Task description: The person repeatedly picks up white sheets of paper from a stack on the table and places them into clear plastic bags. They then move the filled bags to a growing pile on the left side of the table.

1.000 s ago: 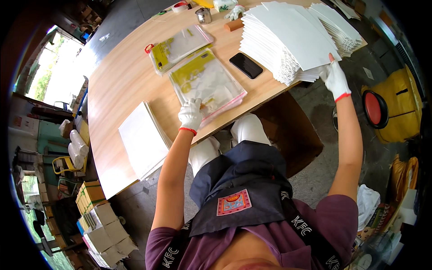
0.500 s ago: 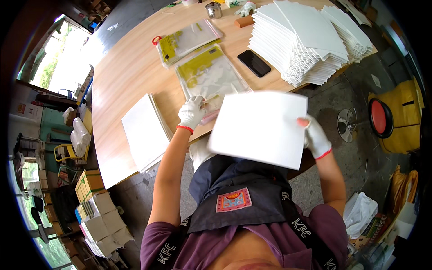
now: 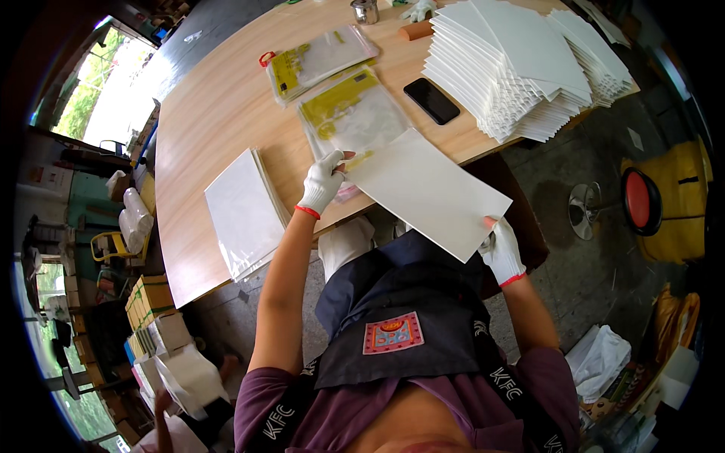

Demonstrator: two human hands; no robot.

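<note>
Both hands (image 3: 323,181) on white sheet (image 3: 427,192)

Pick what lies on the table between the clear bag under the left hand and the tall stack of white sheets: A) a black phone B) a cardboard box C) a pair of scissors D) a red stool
A: a black phone lies flat on the table between the clear bag and the stack.

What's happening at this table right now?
A person in white gloves holds a white sheet by its near corner with the right hand, its far end at the mouth of a clear yellow-printed bag that the left hand touches. A tall stack of white sheets, a phone and a pile of filled bags lie on the wooden table.
</note>
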